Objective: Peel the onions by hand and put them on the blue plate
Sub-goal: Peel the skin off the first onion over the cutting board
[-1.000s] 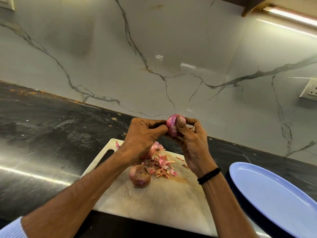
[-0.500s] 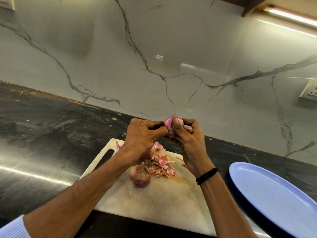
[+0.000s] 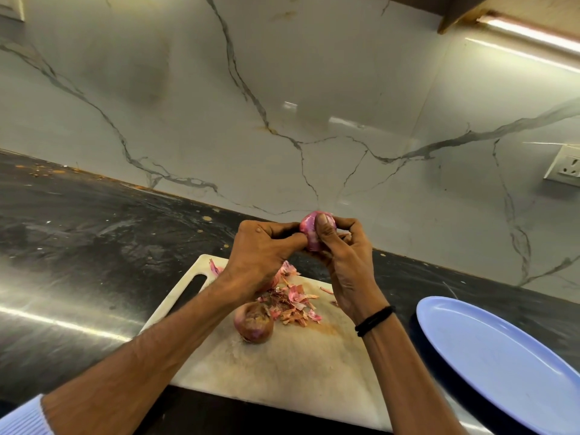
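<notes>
A small pink onion [image 3: 309, 229] is held in the air above the far edge of the white cutting board [image 3: 282, 365]. My right hand [image 3: 348, 262] grips it, the thumb lying across its front. My left hand [image 3: 263, 252] pinches the onion's left side with thumb and curled fingers. An onion with brown skin [image 3: 253, 323] lies on the board below my left wrist. A heap of pink and brown peels [image 3: 292, 304] sits beside it. The blue plate [image 3: 508, 365] lies bare at the right.
The board sits on a dark stone counter [image 3: 78, 246] that runs along a marble wall [image 3: 282, 89]. A white wall socket [image 3: 566, 166] is at the far right. The plate's right part runs out of view.
My right thumb has slid upward over the onion's front. Both hands stay at the same place with the onion between them.
</notes>
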Demonstrator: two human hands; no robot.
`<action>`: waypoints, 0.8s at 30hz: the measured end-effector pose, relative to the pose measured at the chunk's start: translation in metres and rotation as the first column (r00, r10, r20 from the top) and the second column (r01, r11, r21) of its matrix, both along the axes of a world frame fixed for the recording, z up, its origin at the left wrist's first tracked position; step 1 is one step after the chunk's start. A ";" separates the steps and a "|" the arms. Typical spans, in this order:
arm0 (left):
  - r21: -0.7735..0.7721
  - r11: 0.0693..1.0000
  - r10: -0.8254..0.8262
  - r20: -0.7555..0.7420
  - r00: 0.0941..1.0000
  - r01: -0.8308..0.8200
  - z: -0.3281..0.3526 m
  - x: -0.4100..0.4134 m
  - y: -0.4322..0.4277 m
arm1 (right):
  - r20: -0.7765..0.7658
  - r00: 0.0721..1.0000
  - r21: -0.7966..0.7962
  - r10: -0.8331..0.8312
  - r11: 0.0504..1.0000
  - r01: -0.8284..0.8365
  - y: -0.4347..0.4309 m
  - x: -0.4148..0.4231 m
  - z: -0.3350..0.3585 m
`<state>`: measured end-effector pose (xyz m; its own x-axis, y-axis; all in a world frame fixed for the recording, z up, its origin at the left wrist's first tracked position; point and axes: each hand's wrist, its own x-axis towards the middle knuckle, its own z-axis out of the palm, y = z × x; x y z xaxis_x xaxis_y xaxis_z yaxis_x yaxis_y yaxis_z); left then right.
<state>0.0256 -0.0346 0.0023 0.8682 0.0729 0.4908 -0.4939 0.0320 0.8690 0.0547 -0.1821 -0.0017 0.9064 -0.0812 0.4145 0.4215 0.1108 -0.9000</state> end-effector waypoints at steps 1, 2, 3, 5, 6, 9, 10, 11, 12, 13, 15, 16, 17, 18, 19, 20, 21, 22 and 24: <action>-0.003 1.000 -0.011 -0.004 1.000 0.011 0.000 0.000 -0.001 | 0.000 1.000 -0.005 -0.005 1.000 0.005 -0.001 0.000 0.000; -0.009 1.000 -0.014 -0.008 1.000 0.014 0.000 0.000 -0.002 | 0.001 1.000 -0.009 -0.006 1.000 0.006 -0.002 0.001 0.000; -0.015 1.000 -0.012 -0.011 1.000 0.012 0.000 0.001 -0.001 | -0.001 1.000 -0.012 -0.004 1.000 0.004 -0.002 0.001 0.000; -0.012 1.000 -0.007 -0.014 1.000 0.007 0.000 0.001 0.000 | -0.002 1.000 -0.015 -0.002 1.000 0.002 -0.002 0.001 0.000; -0.001 1.000 0.000 -0.011 1.000 0.000 0.000 0.001 0.000 | 0.000 1.000 -0.021 0.000 1.000 0.000 -0.002 0.001 -0.001; 0.042 0.998 0.035 -0.003 0.999 -0.035 -0.001 0.003 0.001 | -0.002 1.000 -0.051 0.002 0.999 -0.003 -0.001 0.001 -0.002; 0.048 0.998 0.044 -0.001 0.999 -0.044 -0.002 0.004 0.002 | -0.005 1.000 -0.055 0.005 0.998 -0.005 -0.001 0.000 -0.002; 0.049 0.998 0.050 0.000 0.999 -0.050 -0.002 0.004 0.002 | -0.009 1.000 -0.056 0.007 0.998 -0.008 0.000 0.000 -0.002; 0.054 0.997 0.056 0.002 0.998 -0.056 -0.003 0.004 0.002 | -0.013 1.000 -0.058 0.008 0.998 -0.009 0.001 -0.001 -0.002; 0.062 0.996 0.063 0.005 0.998 -0.063 -0.003 0.004 0.002 | -0.016 1.000 -0.059 0.008 0.998 -0.009 0.001 -0.001 -0.002; 0.075 0.995 0.067 0.008 0.998 -0.068 -0.003 0.004 0.002 | -0.014 1.000 -0.058 0.010 0.998 -0.011 0.000 -0.001 -0.001; 0.078 0.995 0.064 0.008 0.998 -0.065 -0.002 0.003 0.002 | -0.013 1.000 -0.059 0.012 0.998 -0.012 0.000 -0.001 0.000; 0.082 0.995 0.060 0.009 0.998 -0.060 -0.002 0.003 0.003 | -0.013 1.000 -0.060 0.012 0.998 -0.013 0.000 -0.001 0.000; 0.088 0.994 0.057 0.011 0.998 -0.057 -0.001 0.003 0.003 | -0.011 1.000 -0.062 0.013 0.998 -0.014 0.000 -0.002 0.000; 0.093 0.994 0.057 0.016 0.998 -0.058 -0.001 0.002 0.003 | -0.008 1.000 -0.062 0.012 0.998 -0.013 0.000 -0.002 0.000; 0.099 0.993 0.061 0.023 0.998 -0.063 0.000 0.001 0.002 | -0.009 1.000 -0.060 0.013 0.998 -0.013 0.000 -0.002 0.000; 0.101 0.992 0.069 0.033 0.997 -0.072 0.000 0.001 0.002 | -0.013 1.000 -0.050 0.020 0.999 -0.020 0.000 -0.003 0.001; 0.100 0.991 0.080 0.043 0.996 -0.084 -0.001 0.002 0.003 | -0.023 0.999 -0.021 0.034 0.999 -0.034 0.000 -0.003 0.002; 0.092 0.990 0.104 0.057 0.993 -0.109 -0.001 0.003 0.004 | -0.039 0.997 0.046 0.073 0.996 -0.072 -0.001 -0.005 0.005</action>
